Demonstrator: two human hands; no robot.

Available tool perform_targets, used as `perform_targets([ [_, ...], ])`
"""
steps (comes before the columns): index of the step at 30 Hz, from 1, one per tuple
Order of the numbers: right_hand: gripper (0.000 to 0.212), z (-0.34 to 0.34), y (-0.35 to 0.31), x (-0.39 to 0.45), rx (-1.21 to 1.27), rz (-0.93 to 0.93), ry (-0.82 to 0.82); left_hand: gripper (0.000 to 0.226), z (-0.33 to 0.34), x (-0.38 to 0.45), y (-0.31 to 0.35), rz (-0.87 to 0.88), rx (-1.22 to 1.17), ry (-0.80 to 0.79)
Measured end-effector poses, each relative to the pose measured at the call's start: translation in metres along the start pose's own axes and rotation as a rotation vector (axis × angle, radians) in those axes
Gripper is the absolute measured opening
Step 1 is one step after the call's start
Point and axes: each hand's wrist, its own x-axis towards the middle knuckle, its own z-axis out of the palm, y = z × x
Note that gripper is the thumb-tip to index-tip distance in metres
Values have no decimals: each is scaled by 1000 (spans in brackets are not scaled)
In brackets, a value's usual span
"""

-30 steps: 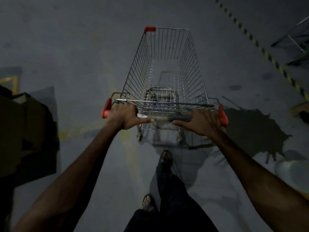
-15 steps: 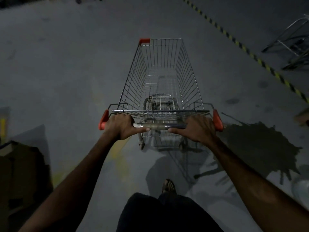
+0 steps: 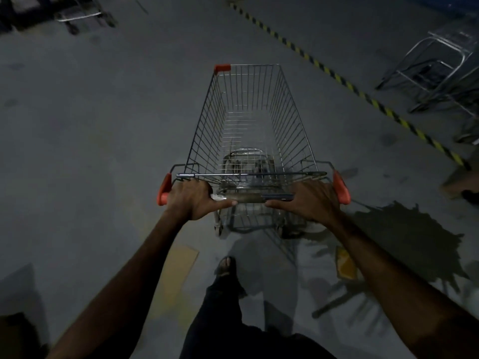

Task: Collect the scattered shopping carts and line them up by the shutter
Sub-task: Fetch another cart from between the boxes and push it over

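The left hand (image 3: 193, 200) and right hand (image 3: 309, 200) both grip the handle bar (image 3: 250, 197) of a wire shopping cart (image 3: 248, 120) at frame centre. More metal carts (image 3: 440, 71) stand at the upper right, beyond a yellow-black floor stripe (image 3: 347, 84).

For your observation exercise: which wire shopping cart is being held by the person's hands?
The orange-cornered wire cart in the centre; the metal frames at far right stand untouched.

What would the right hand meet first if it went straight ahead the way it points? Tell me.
The right hand already grips the handle bar. Straight ahead it would likely meet the shopping cart basket's near wire wall, just beyond the fingers; depth is hard to judge.
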Motion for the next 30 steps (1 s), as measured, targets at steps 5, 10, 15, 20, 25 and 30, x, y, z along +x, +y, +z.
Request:
perform_targets([
  [5,73,-32,-5,58,153,43,-75,90,-20,91,-27,77,-20,-35],
  [10,74,-55,10,118,71,160,-28,90,-41,181,-38,165,12,-13],
  [15,90,-69,48,185,-8,251,32,102,-60,275,-31,245,16,-10],
  [20,84,-89,89,247,47,324,74,98,-78,373,-18,297,1,1],
  [25,98,-108,141,306,77,401,125,100,-101,467,7,348,53,-17],
  [30,83,-156,182,355,-7,417,63,96,-122,559,35,380,68,-48],
])
